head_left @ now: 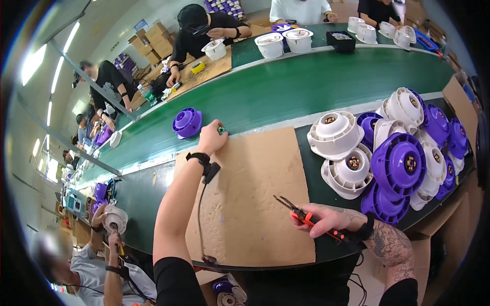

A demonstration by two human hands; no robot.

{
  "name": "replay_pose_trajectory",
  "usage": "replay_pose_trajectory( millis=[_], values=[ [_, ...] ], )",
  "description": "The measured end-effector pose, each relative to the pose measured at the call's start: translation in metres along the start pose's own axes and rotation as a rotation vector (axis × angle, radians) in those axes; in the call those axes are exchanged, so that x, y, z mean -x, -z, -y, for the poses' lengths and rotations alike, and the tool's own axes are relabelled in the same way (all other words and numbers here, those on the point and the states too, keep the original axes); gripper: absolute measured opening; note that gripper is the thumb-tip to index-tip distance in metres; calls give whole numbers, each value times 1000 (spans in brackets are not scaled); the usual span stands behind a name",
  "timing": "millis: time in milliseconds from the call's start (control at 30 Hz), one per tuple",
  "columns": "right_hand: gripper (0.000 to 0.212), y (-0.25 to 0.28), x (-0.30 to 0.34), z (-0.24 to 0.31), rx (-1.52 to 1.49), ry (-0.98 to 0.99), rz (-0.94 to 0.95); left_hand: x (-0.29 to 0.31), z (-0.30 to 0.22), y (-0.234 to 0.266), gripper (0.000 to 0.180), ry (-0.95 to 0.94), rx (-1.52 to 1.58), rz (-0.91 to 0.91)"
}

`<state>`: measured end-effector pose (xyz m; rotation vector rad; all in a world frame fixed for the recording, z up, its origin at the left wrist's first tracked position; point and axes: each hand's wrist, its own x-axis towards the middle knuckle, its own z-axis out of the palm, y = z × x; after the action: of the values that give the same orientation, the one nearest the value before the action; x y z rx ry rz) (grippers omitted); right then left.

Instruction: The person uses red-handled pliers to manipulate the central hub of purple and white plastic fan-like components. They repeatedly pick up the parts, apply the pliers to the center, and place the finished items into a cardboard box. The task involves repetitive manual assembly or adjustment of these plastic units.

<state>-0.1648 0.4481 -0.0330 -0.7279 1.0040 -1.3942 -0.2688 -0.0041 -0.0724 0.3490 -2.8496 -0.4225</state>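
at far left a co-worker (94, 268) is holding a white housing (116, 219). nearer, a purple housing (187, 123) is resting on the smooth green belt (286, 89), its shell ribbed, round and probably stiff and a little slippery. just right of it, the person's left hand (212, 137) is closing its fingers around a green part (221, 130) by the top edge of the sheet (245, 199). mostly hidden, the part is looking small, light and rigid, perhaps fragile, so its rim would be the safer hold. the sheet is showing matte, scuffed brown cardboard. over its right side, the right hand (329, 219) is gripping pliers (305, 217) by the red handles, dark slim tips pointing up and left; they are seeming hard and moderately heavy, best held there. farther right, a heap (398, 176) of white and purple housings is displaying domed, ribbed, plastic-looking shells with copper-toned cores (410, 163).
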Motion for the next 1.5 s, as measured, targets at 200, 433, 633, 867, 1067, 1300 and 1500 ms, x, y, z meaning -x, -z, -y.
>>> replay_pose_trajectory(
  millis=[200,433,633,867,1067,1300,1500],
  values=[
    [47,5,2,2,-1,-20,32,-62,11,-28,91,263,202,-407],
    [44,5,-1,-1,-9,-3,86,-68,56,-40,72,465,270,-358],
    [48,10,3,1,0,-34,32,-56,81,-17,73,880,151,-610],
    [53,0,-7,1,-43,-32,64,-37,200,18,51,375,154,-428],
    [54,4,1,0,-64,-54,-59,-59,110,-14,30,182,216,-85],
    [55,9,1,-6,-159,-88,-11,-88,120,-37,68,295,55,97],
    [59,6,-5,-2,-152,-70,-36,-43,107,12,54,223,109,163]
  ],
)
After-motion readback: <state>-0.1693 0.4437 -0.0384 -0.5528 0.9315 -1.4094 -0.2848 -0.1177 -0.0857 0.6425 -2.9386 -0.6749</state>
